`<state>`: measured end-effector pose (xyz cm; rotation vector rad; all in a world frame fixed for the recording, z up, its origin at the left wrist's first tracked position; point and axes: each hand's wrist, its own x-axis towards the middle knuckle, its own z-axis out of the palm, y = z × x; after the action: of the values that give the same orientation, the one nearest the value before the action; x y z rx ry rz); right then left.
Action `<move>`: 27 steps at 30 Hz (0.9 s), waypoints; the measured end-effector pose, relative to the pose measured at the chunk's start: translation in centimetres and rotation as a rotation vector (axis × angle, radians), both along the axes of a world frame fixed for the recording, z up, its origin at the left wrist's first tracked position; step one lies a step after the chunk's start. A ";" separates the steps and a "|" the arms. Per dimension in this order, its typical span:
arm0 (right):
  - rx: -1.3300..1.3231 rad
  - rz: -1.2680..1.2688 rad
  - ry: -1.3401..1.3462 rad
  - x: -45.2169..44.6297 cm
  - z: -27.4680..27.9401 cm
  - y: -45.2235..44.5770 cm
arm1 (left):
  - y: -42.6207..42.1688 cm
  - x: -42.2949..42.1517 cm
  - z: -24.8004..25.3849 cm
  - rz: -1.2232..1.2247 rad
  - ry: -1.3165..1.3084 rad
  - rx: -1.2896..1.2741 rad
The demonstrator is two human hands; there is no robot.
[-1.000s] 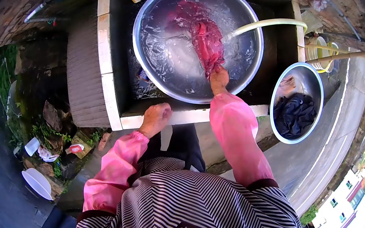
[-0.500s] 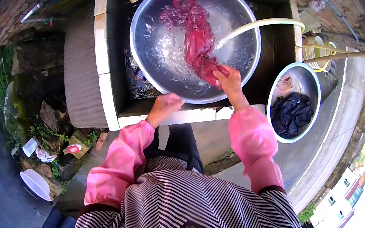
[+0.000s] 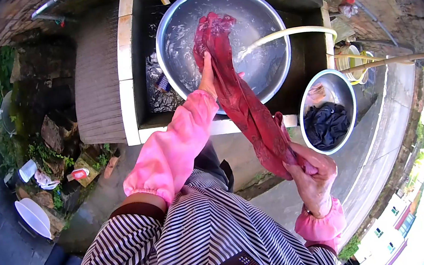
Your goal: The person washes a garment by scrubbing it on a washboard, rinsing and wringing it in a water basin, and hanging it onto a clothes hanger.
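A wet red garment (image 3: 246, 112) stretches from the large metal basin (image 3: 165, 69) out over its near rim towards my body. My right hand (image 3: 314, 175) is closed on its near end, outside the basin at the lower right. Partway up, my left hand (image 3: 208, 76) grips the cloth from the left; a fingertip shows on the far side, and the other fingers are hidden beneath. The far end of the garment lies in the water. A pale hose (image 3: 290, 31) runs water into the basin from the right.
The basin sits in a tiled sink (image 3: 129, 106). Right of it, a smaller metal basin (image 3: 306, 136) holds dark clothing (image 3: 326, 125). A ribbed slab (image 3: 99, 88) adjoins the sink's left side. Buckets (image 3: 351, 60) and a pole (image 3: 390, 61) are at the right.
My right hand has drawn the garment's near end out of the basin, towards my body and right. My left hand has moved from the rim onto the cloth and closed around it.
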<state>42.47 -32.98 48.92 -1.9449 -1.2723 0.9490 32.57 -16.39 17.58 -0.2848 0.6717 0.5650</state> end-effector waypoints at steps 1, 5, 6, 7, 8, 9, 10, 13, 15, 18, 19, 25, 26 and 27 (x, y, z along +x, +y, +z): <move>0.035 0.065 -0.051 -0.1 1.1 -0.2 | 0.1 0.3 0.3 0.009 0.020 -0.020; 0.082 0.213 -0.126 -0.1 4.9 -0.5 | 0.3 0.4 1.3 0.022 0.037 -0.071; 0.071 0.216 -0.124 -0.2 5.8 -0.4 | 0.2 0.2 1.4 0.020 0.029 -0.079; 0.079 0.226 -0.160 -0.1 6.1 -0.5 | 0.3 0.1 0.7 -0.008 0.022 -0.072; 0.086 0.236 -0.196 0.1 6.5 -0.7 | 0.4 0.1 -0.3 -0.035 0.016 -0.066; 0.093 0.247 -0.231 0.5 6.8 -0.9 | 0.5 0.0 -1.2 -0.060 0.010 -0.059; 0.080 0.204 -0.246 1.2 7.0 -1.2 | 0.7 -0.5 -1.4 -0.059 -0.027 -0.039; -0.094 -0.178 -0.133 3.5 7.4 -0.9 | 0.5 -2.0 -5.9 -0.154 -0.120 0.085; 0.040 -0.264 -0.056 5.5 5.2 2.6 | -0.5 -5.3 -3.0 -0.176 -0.329 0.094; 0.180 -0.296 0.121 7.9 0.0 8.5 | -1.8 -8.1 0.9 -0.295 -0.075 0.030; 0.139 -0.309 0.212 8.5 -2.2 10.3 | -2.5 -8.8 0.6 -0.276 -0.114 0.006; 0.032 -0.300 0.202 7.3 -21.8 17.3 | -5.4 -11.7 0.9 -0.230 -0.105 0.014; 0.052 -0.129 -0.249 6.1 -22.5 17.0 | -5.6 -12.0 0.6 -0.229 -0.130 0.003; 0.074 0.051 -0.697 5.1 -22.8 16.5 | -5.8 -12.3 0.3 -0.227 -0.120 -0.002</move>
<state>47.55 -16.52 26.08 -2.2792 -1.7000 0.2197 20.28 -22.23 17.90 -0.2387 0.5797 0.3273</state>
